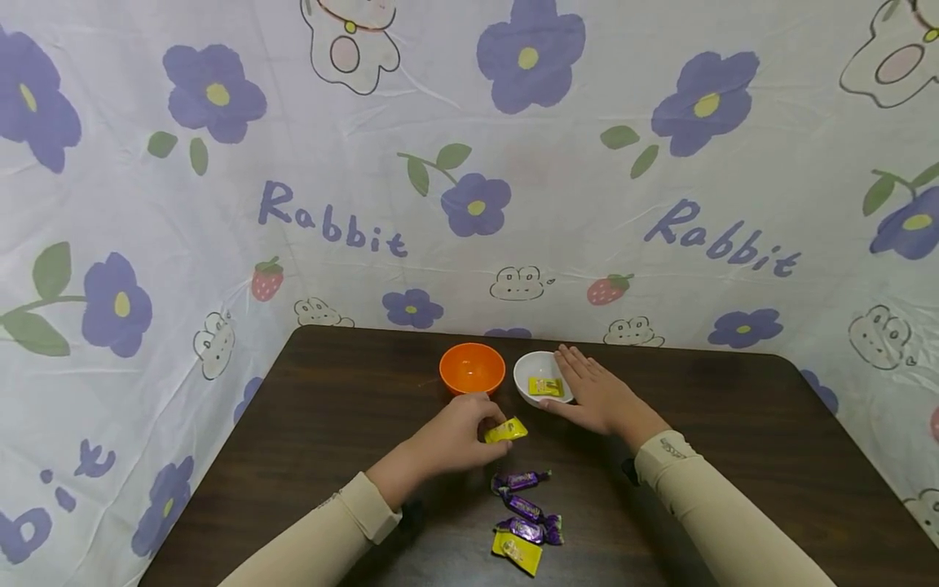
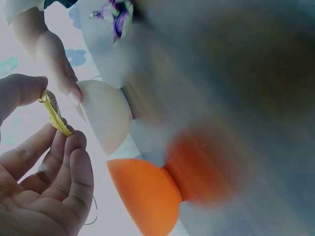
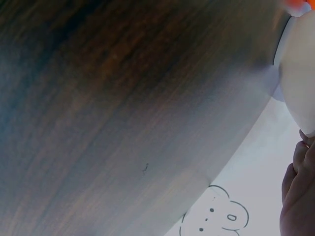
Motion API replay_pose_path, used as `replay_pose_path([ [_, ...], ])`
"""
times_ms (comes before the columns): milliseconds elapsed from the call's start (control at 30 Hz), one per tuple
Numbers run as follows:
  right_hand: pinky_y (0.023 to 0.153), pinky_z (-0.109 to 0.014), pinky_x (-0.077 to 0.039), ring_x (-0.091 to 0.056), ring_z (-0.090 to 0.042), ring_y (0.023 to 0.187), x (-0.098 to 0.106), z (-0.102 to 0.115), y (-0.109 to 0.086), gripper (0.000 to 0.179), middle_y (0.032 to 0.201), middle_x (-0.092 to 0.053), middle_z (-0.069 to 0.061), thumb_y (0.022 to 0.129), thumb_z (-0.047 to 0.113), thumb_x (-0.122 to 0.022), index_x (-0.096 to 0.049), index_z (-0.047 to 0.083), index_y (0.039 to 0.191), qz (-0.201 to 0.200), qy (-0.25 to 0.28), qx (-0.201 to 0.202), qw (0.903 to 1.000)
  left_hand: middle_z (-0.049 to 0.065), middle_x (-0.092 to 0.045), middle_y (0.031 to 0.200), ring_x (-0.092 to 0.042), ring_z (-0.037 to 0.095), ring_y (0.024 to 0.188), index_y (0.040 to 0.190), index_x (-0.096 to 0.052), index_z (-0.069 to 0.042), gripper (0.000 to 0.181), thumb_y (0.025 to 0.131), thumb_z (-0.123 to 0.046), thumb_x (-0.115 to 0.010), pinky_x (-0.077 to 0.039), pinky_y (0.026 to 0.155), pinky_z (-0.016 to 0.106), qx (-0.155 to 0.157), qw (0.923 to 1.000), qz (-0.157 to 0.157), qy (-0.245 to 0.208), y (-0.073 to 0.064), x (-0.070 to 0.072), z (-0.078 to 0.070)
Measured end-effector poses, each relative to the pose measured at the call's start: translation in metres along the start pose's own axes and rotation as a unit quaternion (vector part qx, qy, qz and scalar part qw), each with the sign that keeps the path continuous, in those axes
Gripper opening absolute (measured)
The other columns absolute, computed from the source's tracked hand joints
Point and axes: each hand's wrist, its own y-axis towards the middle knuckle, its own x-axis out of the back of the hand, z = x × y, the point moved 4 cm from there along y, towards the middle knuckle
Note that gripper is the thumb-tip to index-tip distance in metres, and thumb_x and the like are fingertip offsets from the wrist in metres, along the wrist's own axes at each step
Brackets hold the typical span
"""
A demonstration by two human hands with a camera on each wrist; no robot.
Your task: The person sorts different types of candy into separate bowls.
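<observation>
My left hand (image 1: 449, 436) pinches a yellow-wrapped candy (image 1: 508, 430) between thumb and fingers, above the table in front of the two bowls. In the left wrist view the same candy (image 2: 55, 114) stands edge-on at the fingertips. On the right side of a small white bowl (image 1: 522, 380) lies my right hand (image 1: 600, 397), its fingers straight along the rim and the thumb at the front edge. Inside that bowl is another yellow candy (image 1: 545, 386). The right wrist view catches only part of this hand (image 3: 298, 182), below the bowl's pale outer wall (image 3: 300, 73).
An orange bowl (image 1: 472, 371) stands just left of the white one. Nearer to me, several purple-wrapped candies (image 1: 525, 507) lie in a column, with a yellow candy (image 1: 517, 554) at its near end. Behind the dark wood table (image 1: 352, 391) hangs a patterned cloth (image 1: 455, 269).
</observation>
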Motion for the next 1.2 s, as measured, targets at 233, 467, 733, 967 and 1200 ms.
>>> replay_pose_path([
  [233,0.133,-0.055,-0.019,-0.019,-0.038,0.165,-0.001,0.002,-0.002,0.103,0.177,-0.019,-0.019,0.101,0.075,-0.044,-0.021,0.001,0.169,-0.004,0.006,0.002,1.0000,0.002,-0.068,0.093,-0.058,0.012,0.080,0.105,-0.078,-0.007,0.021,0.092,-0.024,-0.082,-0.053,0.070,0.018,0.003,1.0000,-0.002,-0.004,0.020,0.005,0.002],
  [467,0.133,-0.056,-0.018,-0.018,-0.038,0.165,-0.005,-0.001,-0.002,0.104,0.177,-0.018,-0.019,0.101,0.077,-0.042,-0.019,0.001,0.169,0.001,0.004,-0.007,1.0000,0.007,-0.071,0.093,-0.057,0.013,0.077,0.105,-0.079,-0.004,0.021,0.093,-0.021,-0.080,-0.053,0.069,0.019,-0.009,0.9999,0.000,0.005,0.046,0.009,0.008],
  [733,0.133,-0.056,-0.017,-0.015,-0.038,0.166,-0.003,-0.003,-0.003,0.104,0.178,-0.015,-0.018,0.101,0.077,-0.040,-0.017,0.001,0.169,0.005,0.005,-0.012,0.9999,0.006,-0.069,0.096,-0.056,0.013,0.082,0.111,-0.079,-0.003,0.027,0.093,-0.023,-0.081,-0.053,0.074,0.019,0.014,0.9995,-0.003,0.028,0.075,0.012,0.019],
  [967,0.133,-0.056,-0.018,-0.016,-0.038,0.165,-0.001,0.000,0.000,0.103,0.178,-0.016,-0.019,0.102,0.076,-0.041,-0.018,0.002,0.169,0.002,0.006,-0.007,1.0000,0.006,-0.067,0.100,-0.057,0.015,0.084,0.117,-0.077,-0.003,0.033,0.095,-0.028,-0.079,-0.054,0.078,0.021,0.041,0.9974,0.008,0.058,0.089,0.010,0.021],
  [1200,0.133,-0.057,-0.018,-0.016,-0.039,0.165,-0.001,0.002,0.000,0.103,0.177,-0.016,-0.019,0.102,0.075,-0.042,-0.018,0.001,0.169,0.000,0.010,0.002,1.0000,0.011,-0.069,0.109,-0.061,0.017,0.093,0.126,-0.074,0.000,0.041,0.097,-0.029,-0.078,-0.059,0.089,0.028,0.048,0.9969,0.010,0.062,0.093,0.007,0.025],
])
